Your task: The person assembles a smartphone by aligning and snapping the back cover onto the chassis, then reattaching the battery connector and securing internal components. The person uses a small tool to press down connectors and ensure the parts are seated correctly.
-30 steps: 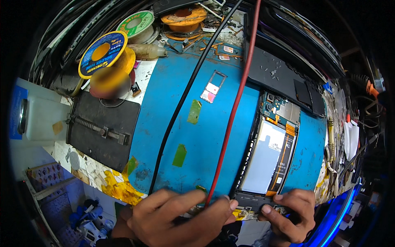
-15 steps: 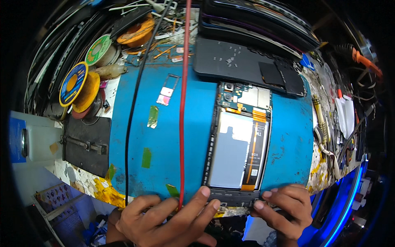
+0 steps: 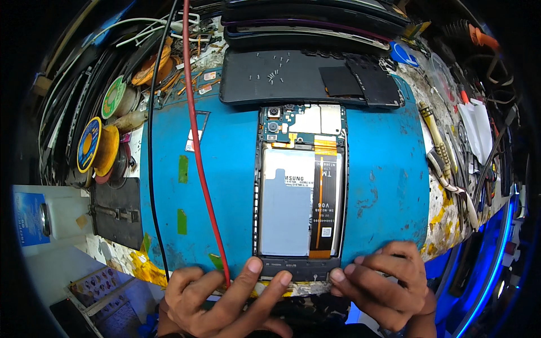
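An opened smartphone [image 3: 286,208] lies on the blue work mat [image 3: 375,186], its back off. It shows a grey battery, a circuit board with camera modules at the far end and a black strip at the near end. My left hand [image 3: 217,301] has fingertips against the phone's near left corner, gripping its edge. At the near right corner the fingers of my right hand [image 3: 386,284] are curled, with tips pressed to the frame. A red cable [image 3: 201,169] runs down to the left hand's fingers; whether they hold it is hidden. A black cable [image 3: 151,146] passes left of it.
Beyond the phone lies a dark back panel [image 3: 242,76] with several tiny screws on it, before a stack of phones [image 3: 310,31]. Solder spools [image 3: 90,145] stand at left above a black metal holder [image 3: 118,225]. A brush [image 3: 431,129] and tools lie at right.
The whole view has shifted, so the phone and mat sit further left and the phone looks straighter. Both hands stay at its near corners.
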`<action>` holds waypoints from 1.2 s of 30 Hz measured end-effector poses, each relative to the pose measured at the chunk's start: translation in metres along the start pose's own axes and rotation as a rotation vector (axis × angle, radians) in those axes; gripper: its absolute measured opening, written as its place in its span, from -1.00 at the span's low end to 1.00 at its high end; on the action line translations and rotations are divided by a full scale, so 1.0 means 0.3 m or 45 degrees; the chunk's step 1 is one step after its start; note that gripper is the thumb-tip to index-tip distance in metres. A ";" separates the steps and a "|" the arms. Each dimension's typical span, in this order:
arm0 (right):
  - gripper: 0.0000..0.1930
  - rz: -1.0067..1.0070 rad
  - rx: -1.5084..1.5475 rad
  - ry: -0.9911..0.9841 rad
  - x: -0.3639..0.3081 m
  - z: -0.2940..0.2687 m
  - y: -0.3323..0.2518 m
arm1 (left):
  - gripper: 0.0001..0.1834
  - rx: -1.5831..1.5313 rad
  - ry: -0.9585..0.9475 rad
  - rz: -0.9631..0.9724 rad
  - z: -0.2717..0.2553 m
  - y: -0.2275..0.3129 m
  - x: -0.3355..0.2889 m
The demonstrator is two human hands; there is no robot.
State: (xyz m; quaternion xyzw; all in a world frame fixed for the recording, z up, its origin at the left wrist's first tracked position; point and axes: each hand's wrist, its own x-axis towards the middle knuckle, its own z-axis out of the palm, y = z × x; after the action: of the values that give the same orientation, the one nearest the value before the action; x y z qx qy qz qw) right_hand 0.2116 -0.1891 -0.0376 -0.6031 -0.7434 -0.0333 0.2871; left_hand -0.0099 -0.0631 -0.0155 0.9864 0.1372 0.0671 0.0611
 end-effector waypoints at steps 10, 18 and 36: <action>-0.85 -0.078 -0.017 -0.044 -0.005 -0.003 0.004 | -0.13 0.044 0.010 0.034 0.004 0.004 -0.001; -0.82 -0.099 -0.079 -0.004 -0.008 -0.004 0.014 | -0.27 -0.063 0.233 -0.041 0.045 0.006 -0.005; -0.39 0.458 0.118 0.233 -0.073 0.071 -0.130 | -0.13 -0.558 0.751 -0.653 0.167 0.154 -0.033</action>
State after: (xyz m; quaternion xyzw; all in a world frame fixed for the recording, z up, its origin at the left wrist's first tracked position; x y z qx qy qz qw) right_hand 0.1699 -0.2104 -0.0539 -0.7067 -0.5953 -0.0019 0.3823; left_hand 0.0001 -0.1151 -0.0594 0.8229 0.3714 0.3556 0.2417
